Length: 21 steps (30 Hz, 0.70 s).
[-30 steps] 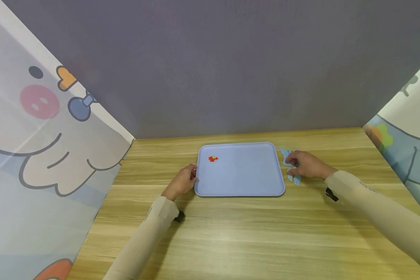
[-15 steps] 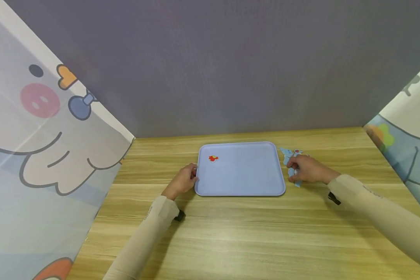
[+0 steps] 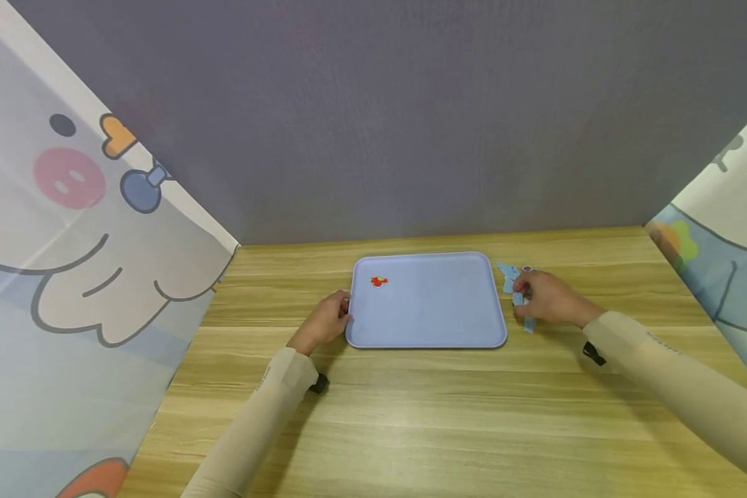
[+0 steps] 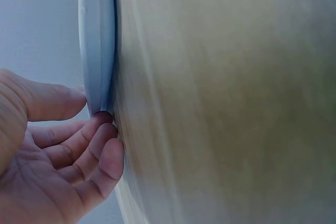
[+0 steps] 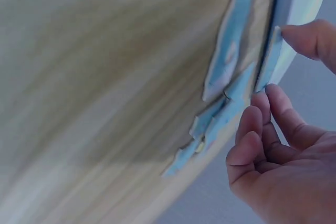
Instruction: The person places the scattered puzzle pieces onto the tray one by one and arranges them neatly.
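My left hand (image 3: 326,319) pinches the left edge of a pale blue tray (image 3: 429,342). In the left wrist view the thumb lies on the tray's rim (image 4: 97,40) and the curled fingers are at its underside. Beyond the tray's right edge, my right hand (image 3: 550,297) pinches a flat light-blue piece (image 5: 270,59) between thumb and index finger, its other fingers curled. Several more flat light-blue pieces (image 5: 231,40) with irregular edges lie on the table beside that hand, partly hidden by it in the head view. A small red cutout (image 3: 379,281) lies in the tray's upper left.
The wood-grain table (image 3: 436,422) carries everything. A grey panel (image 3: 436,124) rises along its back edge, and cartoon-printed sheets (image 3: 99,228) flank both sides. A small piece with a red mark (image 3: 528,268) lies behind my right hand.
My right hand has shifted slightly toward the front among the light-blue pieces and now pinches one of them. The left hand and the tray have stayed put.
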Each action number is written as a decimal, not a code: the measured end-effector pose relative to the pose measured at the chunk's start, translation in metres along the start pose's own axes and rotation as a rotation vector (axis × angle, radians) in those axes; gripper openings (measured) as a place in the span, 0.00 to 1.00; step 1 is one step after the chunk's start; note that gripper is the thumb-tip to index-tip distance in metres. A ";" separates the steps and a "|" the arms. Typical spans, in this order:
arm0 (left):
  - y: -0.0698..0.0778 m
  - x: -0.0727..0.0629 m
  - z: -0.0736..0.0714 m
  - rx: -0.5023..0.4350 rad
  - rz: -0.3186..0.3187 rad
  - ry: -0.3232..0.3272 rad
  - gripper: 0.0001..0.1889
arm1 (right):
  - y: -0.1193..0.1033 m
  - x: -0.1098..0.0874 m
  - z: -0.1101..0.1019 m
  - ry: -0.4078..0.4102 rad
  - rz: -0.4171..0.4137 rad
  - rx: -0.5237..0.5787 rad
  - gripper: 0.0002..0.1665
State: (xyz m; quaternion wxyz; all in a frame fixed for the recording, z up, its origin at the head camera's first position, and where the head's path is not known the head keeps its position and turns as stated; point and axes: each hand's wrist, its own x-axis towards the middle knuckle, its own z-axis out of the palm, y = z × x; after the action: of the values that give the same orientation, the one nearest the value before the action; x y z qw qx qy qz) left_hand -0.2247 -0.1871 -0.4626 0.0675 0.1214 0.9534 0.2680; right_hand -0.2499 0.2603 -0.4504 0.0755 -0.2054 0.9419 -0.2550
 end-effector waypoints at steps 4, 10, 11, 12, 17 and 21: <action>0.000 0.000 0.000 0.003 0.007 0.001 0.23 | -0.002 0.000 -0.006 0.018 -0.012 0.000 0.23; 0.000 0.000 0.000 -0.008 0.018 0.006 0.22 | -0.009 -0.004 -0.013 0.050 -0.052 0.003 0.23; 0.000 0.000 0.000 -0.009 0.018 0.007 0.22 | -0.011 -0.004 -0.014 0.059 -0.061 0.002 0.23; 0.000 0.000 0.000 -0.010 0.015 0.006 0.22 | -0.013 -0.005 -0.014 0.066 -0.070 0.002 0.23; 0.000 0.000 0.000 -0.007 0.013 0.001 0.22 | -0.023 -0.005 -0.018 0.116 -0.107 -0.007 0.24; 0.000 0.000 0.001 -0.009 0.012 0.003 0.23 | -0.032 -0.005 -0.020 0.150 -0.132 -0.012 0.25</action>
State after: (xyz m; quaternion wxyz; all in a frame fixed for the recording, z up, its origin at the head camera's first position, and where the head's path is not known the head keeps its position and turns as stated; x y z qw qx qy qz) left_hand -0.2247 -0.1868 -0.4636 0.0652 0.1265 0.9515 0.2727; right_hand -0.2389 0.2460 -0.4169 -0.0133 -0.2478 0.9308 -0.2683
